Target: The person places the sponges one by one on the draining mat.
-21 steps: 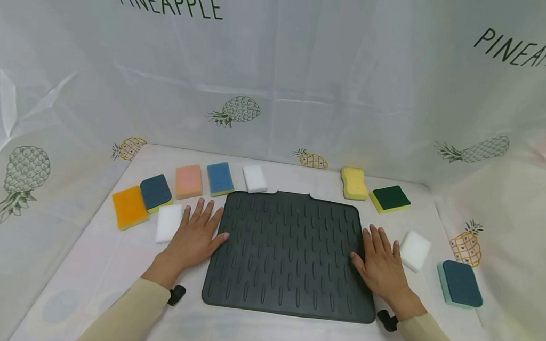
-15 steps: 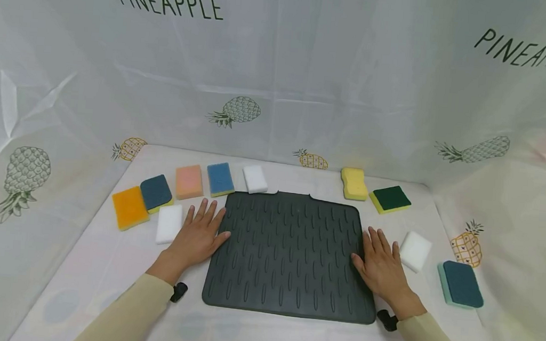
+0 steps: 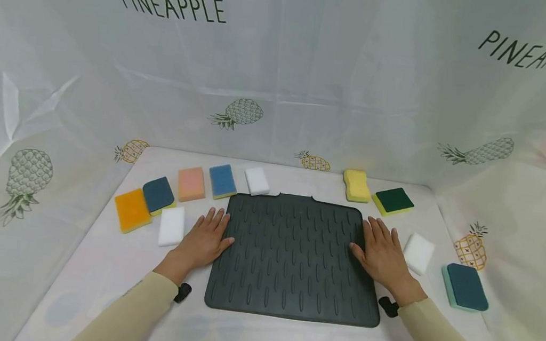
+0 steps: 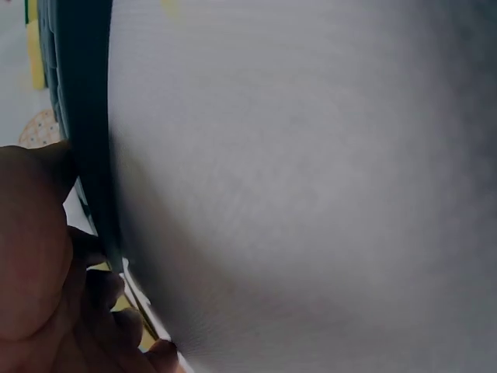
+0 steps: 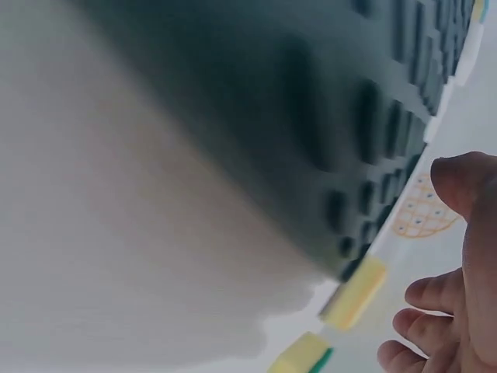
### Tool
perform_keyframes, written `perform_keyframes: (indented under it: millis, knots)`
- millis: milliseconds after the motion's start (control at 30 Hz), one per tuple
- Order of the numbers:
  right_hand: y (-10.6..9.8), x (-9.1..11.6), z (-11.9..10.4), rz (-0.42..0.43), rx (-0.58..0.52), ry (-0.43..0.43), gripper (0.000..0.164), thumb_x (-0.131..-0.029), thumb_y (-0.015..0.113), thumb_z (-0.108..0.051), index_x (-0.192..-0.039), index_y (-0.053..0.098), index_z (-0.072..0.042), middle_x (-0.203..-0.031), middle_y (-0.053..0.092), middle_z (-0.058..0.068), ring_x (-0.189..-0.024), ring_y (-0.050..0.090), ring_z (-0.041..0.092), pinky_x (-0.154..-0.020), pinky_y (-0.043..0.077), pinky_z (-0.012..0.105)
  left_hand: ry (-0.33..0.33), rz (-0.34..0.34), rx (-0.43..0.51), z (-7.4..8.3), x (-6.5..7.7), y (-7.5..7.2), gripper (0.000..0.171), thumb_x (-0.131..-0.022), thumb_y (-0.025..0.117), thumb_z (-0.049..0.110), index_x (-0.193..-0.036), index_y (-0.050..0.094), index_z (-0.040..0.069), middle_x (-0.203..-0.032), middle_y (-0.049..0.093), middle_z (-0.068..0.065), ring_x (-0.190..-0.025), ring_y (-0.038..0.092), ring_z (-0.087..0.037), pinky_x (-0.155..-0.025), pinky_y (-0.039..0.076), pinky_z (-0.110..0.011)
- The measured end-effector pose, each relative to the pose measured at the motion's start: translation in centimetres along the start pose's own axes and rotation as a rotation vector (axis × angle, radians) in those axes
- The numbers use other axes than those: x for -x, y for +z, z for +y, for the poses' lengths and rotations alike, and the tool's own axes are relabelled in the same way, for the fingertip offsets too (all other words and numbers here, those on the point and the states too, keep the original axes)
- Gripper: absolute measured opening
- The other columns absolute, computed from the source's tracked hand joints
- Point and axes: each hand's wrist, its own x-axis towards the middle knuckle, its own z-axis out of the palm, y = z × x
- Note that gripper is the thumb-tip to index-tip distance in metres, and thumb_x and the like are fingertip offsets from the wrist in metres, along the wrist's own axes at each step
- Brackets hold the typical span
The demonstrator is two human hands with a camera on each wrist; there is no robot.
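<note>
A dark grey ribbed mat [image 3: 295, 258] lies flat on the white-covered table. At its left edge is my left hand [image 3: 203, 244], fingers extended forward and thumb tip over the mat's border. The right hand [image 3: 384, 255] lies along the opposite edge, its thumb over the ribbed surface and its fingers straight. Neither hand grips anything. Beside the left hand sits a white sponge [image 3: 172, 227]; another white sponge [image 3: 419, 254] lies to the right of the right hand. In the left wrist view the mat's edge [image 4: 85, 78] passes close by the thumb and fingers.
Behind the left hand lie orange [image 3: 133, 210], dark blue [image 3: 158, 194], pink [image 3: 191, 184] and blue [image 3: 222, 180] sponges. A white sponge [image 3: 257, 181] touches or nearly touches the mat's back edge. Yellow [image 3: 357, 185], green [image 3: 393, 200] and teal [image 3: 467, 287] sponges lie on the right.
The left hand has shifted slightly right, so its thumb reaches a little further over the mat. The right hand has slid slightly forward. The head view has shifted a little; the sponges stay put.
</note>
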Motion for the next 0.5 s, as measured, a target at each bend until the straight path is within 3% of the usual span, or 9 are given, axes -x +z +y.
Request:
perform_keyframes:
  millis: [267,500]
  knots:
    - [-1.4,-6.7,-2.5,0.12,0.009,-0.159,0.076,-0.1,0.073,-0.04,-0.149,0.047,0.011,-0.15,0.051,0.031,-0.14,0.048,0.05,-0.117,0.036,0.072,0.007,-0.025,0.037,-0.2,0.2,0.3,0.075,-0.113,0.048,0.043,-0.166,0.023,-0.002,-0.174,0.018,-0.024,-0.161,0.015,-0.045,-0.128,0.02,-0.066]
    - [-2.8,-13.1,-6.5,0.122,0.045,-0.278,0.073,-0.101,0.073,-0.041,-0.149,0.049,0.008,-0.149,0.055,0.027,-0.14,0.051,0.045,-0.119,0.039,0.064,0.008,-0.03,0.044,-0.2,0.2,0.4,0.075,-0.113,0.047,0.045,-0.167,0.023,-0.001,-0.174,0.019,-0.022,-0.162,0.015,-0.045,-0.128,0.02,-0.065]
